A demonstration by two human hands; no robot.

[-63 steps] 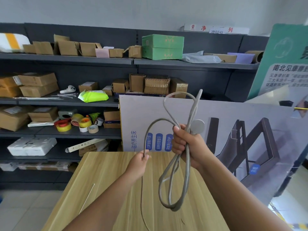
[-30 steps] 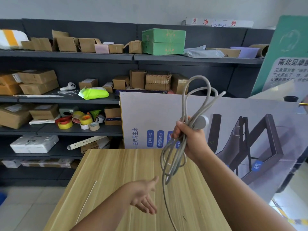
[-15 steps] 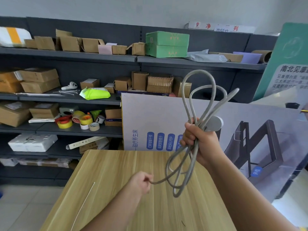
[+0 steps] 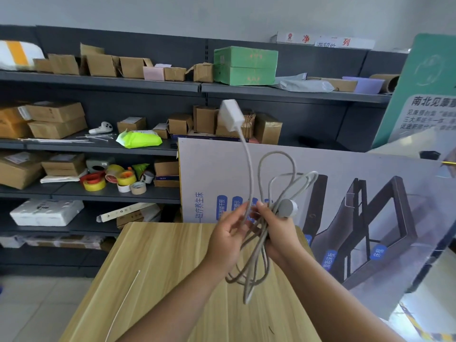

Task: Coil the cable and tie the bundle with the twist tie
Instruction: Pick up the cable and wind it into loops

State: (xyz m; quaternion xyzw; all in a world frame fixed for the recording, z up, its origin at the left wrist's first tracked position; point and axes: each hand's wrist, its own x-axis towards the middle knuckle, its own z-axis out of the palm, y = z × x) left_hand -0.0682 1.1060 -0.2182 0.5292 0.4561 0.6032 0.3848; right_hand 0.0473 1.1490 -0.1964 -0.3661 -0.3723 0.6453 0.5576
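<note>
A grey cable (image 4: 256, 272) hangs in several loops above the wooden table (image 4: 158, 267). My right hand (image 4: 278, 233) grips the middle of the bundle, with a round grey end piece (image 4: 287, 208) beside its thumb. My left hand (image 4: 228, 240) pinches the cable's free strand right next to the right hand. That strand arcs upward and ends in a white rectangular plug (image 4: 230, 114) in the air. More loops stick out above the right hand. A thin white twist tie (image 4: 123, 304) lies flat on the table's left part, apart from both hands.
A large printed board (image 4: 345, 193) leans behind the table. Dark shelves (image 4: 98, 85) with cardboard boxes, tape rolls (image 4: 108, 180) and a green box (image 4: 245, 65) fill the back wall. A green sign (image 4: 429, 90) stands at right. Tiled floor lies left of the table.
My left hand came up from the table level to meet the right hand, carrying the cable's tail. The white plug end swung up into view. The bundle dropped lower.
</note>
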